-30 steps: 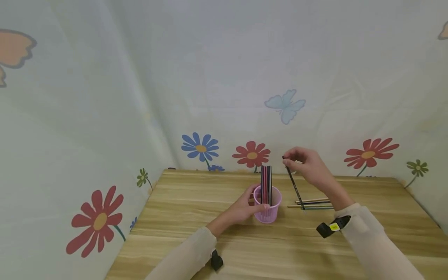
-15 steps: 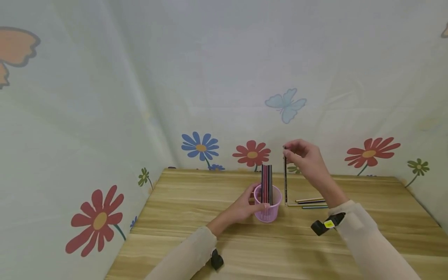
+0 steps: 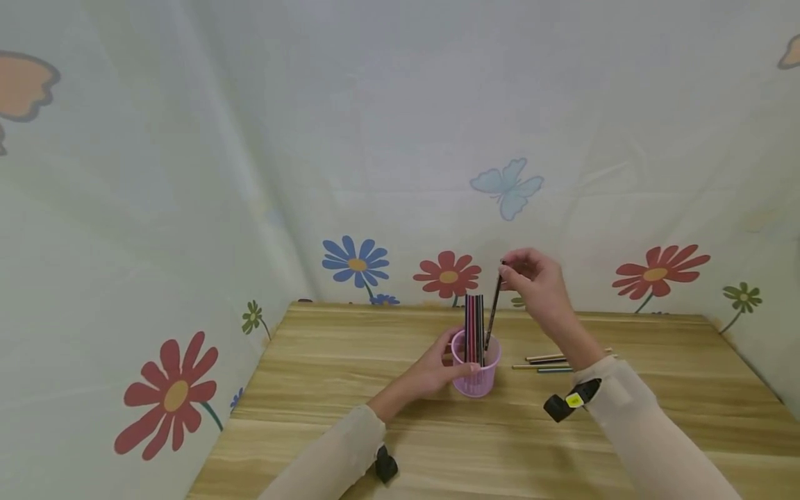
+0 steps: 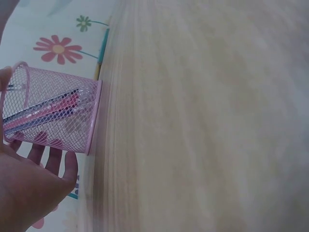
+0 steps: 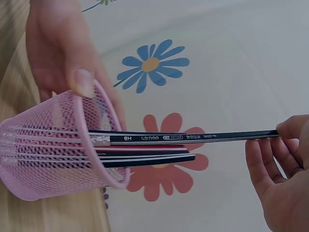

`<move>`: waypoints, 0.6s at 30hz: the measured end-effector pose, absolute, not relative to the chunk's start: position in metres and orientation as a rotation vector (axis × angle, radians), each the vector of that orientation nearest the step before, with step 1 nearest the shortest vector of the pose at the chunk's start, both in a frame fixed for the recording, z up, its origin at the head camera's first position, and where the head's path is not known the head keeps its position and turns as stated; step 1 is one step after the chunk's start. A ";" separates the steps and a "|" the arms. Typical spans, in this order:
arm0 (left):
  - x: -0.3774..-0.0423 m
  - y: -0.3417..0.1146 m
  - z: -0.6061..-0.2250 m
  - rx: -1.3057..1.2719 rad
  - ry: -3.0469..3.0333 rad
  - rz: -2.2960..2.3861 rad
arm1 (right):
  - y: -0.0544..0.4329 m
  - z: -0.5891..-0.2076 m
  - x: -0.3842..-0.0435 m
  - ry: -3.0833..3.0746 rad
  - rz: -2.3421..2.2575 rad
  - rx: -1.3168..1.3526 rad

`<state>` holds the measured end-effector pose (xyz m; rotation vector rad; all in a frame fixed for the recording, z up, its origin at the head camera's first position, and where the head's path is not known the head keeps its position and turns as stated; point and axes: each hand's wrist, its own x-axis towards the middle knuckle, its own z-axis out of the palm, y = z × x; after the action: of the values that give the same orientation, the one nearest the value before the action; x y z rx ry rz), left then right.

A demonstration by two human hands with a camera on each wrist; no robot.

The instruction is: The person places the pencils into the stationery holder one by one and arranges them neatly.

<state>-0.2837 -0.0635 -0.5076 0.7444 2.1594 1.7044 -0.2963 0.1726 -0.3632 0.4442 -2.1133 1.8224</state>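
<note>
A pink mesh pencil cup (image 3: pixel 489 376) stands on the table with several dark and red pencils (image 3: pixel 471 316) upright in it. My left hand (image 3: pixel 430 371) holds the cup from its left side, thumb over the near rim. Between thumb and fingertips my right hand (image 3: pixel 540 288) pinches the top of a black HB pencil (image 5: pixel 207 137). That pencil slants down, its metal-banded end just inside the cup's mouth, beside the other pencils. In the left wrist view, fingers (image 4: pixel 70 169) curl under the mesh wall.
Several loose pencils (image 3: pixel 546 359) lie on the wooden table (image 3: pixel 375 326) right of the cup, partly behind the right wrist. A flower-printed cloth (image 3: pixel 400 173) rises behind the table's far edge and along its left side. Both wrists wear black cameras (image 3: pixel 386 467).
My right hand has lifted the black pencil, swung it upright and carried it left, bringing its lower end from over the loose pencils into the cup. The left hand stays on the cup.
</note>
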 end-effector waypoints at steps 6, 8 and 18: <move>-0.284 -0.063 -0.508 0.755 2.152 1.701 | 0.167 -0.378 -0.298 -2.164 1.820 0.469; -0.283 -0.064 -0.508 0.759 2.153 1.702 | 0.165 -0.384 -0.299 -2.181 1.825 0.473; -0.285 -0.064 -0.508 0.739 2.159 1.700 | 0.157 -0.402 -0.298 -2.282 1.779 0.480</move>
<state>-0.2847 -0.0636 -0.5083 0.7389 2.1595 1.6995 -0.2975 0.1567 -0.4017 0.4798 -2.2817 1.7791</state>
